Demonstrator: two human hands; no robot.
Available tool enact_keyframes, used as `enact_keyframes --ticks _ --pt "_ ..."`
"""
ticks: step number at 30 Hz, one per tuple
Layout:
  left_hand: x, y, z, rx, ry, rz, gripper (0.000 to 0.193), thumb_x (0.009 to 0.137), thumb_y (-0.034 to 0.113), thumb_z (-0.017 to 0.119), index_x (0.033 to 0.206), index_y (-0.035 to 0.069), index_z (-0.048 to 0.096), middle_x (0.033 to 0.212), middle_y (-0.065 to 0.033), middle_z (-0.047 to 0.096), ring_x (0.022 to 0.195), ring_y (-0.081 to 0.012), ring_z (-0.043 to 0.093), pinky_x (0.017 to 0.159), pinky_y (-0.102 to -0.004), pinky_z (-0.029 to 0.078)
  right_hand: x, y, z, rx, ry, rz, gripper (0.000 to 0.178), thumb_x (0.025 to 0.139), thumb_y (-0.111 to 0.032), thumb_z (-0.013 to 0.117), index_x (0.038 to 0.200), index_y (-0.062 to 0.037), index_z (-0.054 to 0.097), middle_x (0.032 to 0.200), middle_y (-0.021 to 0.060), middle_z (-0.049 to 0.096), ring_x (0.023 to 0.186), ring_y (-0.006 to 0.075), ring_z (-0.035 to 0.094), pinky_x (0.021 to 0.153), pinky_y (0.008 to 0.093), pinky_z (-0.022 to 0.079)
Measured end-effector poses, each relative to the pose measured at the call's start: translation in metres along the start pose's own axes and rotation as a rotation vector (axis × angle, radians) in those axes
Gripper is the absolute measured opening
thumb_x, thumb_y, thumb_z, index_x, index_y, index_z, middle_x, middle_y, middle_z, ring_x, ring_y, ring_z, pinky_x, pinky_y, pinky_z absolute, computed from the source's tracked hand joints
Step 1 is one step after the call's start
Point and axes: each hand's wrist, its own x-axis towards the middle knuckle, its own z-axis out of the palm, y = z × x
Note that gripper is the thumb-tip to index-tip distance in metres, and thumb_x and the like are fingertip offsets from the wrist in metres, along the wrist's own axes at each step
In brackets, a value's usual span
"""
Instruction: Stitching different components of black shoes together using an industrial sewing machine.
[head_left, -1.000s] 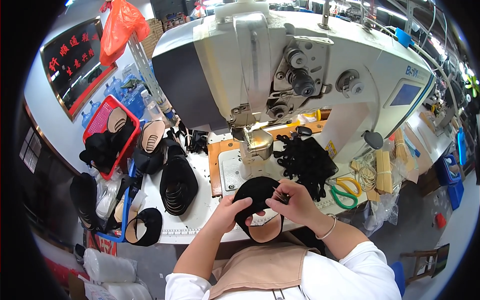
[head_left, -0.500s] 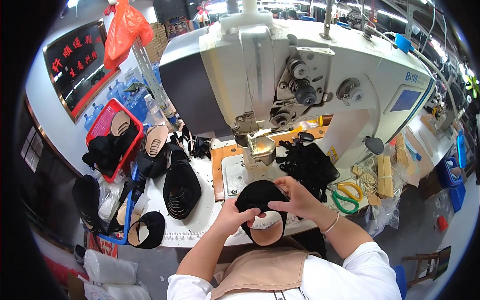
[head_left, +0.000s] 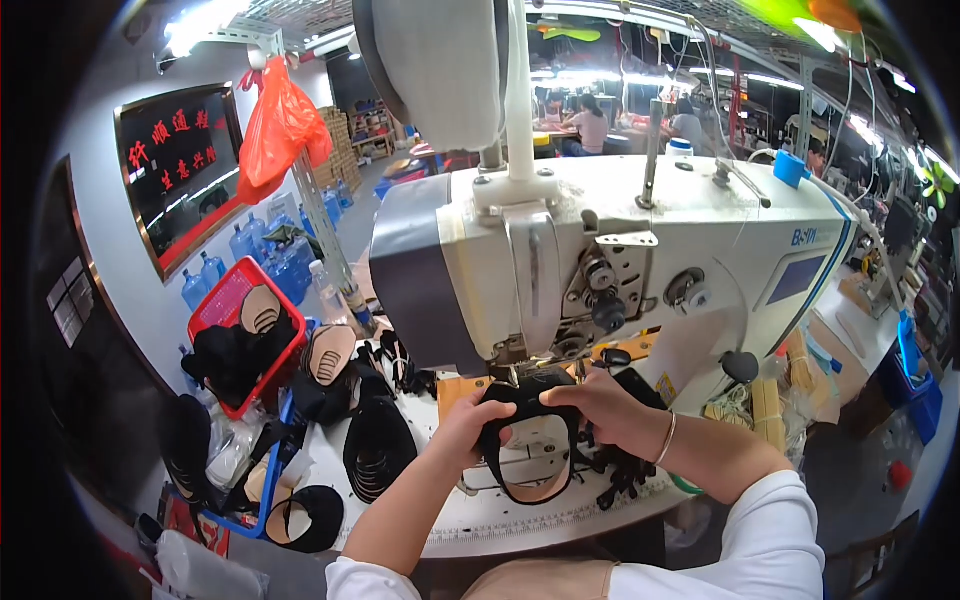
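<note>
A black shoe upper [head_left: 528, 391] with a beige lining and a large round opening is held flat in front of me, below the needle area of the white sewing machine [head_left: 640, 225]. My left hand [head_left: 466, 424] grips its left side, the thumb lying on top. On the right side my right hand [head_left: 612, 408] pinches it the same way, fingers underneath. The upper's far edge reaches the machine's needle and foot [head_left: 512, 370]; whether it is under the foot I cannot tell. The white table top shows through the opening.
On the left, more black shoe uppers [head_left: 380, 450] lie on the table, beside a red basket [head_left: 236, 295] and a blue basket [head_left: 268, 500] holding others. Black straps [head_left: 625, 480] lie beside my right hand. An orange bag [head_left: 285, 130] hangs at upper left. People sit working far behind.
Both hands have carried the shoe upper forward, away from my body, to the needle area. My view has tilted up, showing more of the workshop behind the machine.
</note>
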Motion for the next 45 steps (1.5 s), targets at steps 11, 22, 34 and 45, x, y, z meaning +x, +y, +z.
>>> enact_keyframes --ticks 11,22,34,45 --pt "0.031 0.005 -0.005 -0.056 0.072 0.006 0.013 0.079 0.004 0.052 0.092 0.005 0.051 0.076 -0.0059 0.055 0.046 -0.0105 0.050 0.041 -0.0233 0.040 0.031 -0.014 -0.007 -0.096 -0.063 -0.165 0.036 0.068 -0.005 0.068 0.103 -0.0005 0.059 0.097 0.0068 0.062 0.085 0.0148 0.057 0.078 0.0269 0.044" --pt "0.029 -0.004 -0.007 -0.062 0.009 0.139 0.010 0.077 0.002 0.054 0.087 0.001 0.055 0.073 -0.0054 0.055 0.048 -0.0114 0.048 0.045 -0.0225 0.040 0.026 -0.018 -0.004 -0.144 -0.071 -0.189 0.034 0.068 -0.009 0.071 0.100 -0.0019 0.061 0.092 0.0052 0.062 0.081 0.0134 0.058 0.073 0.0259 0.046" --pt "0.027 -0.001 -0.020 0.005 0.059 0.173 0.014 0.078 0.004 0.056 0.092 0.002 0.055 0.077 -0.0066 0.058 0.052 -0.0128 0.055 0.046 -0.0219 0.045 0.029 -0.023 -0.009 -0.271 -0.067 0.010 0.029 0.070 -0.018 0.073 0.094 -0.0080 0.062 0.083 -0.0006 0.060 0.065 0.0068 0.051 0.050 0.0221 0.038" --pt "0.061 0.054 -0.040 1.343 0.114 0.512 0.024 0.078 0.009 0.056 0.102 0.003 0.057 0.095 -0.0103 0.059 0.090 -0.0224 0.056 0.078 -0.0351 0.045 0.067 -0.016 -0.062 -0.283 -0.084 -0.113 0.015 0.076 -0.017 0.064 0.086 -0.0070 0.058 0.076 0.0063 0.060 0.066 0.0171 0.060 0.052 0.0290 0.044"
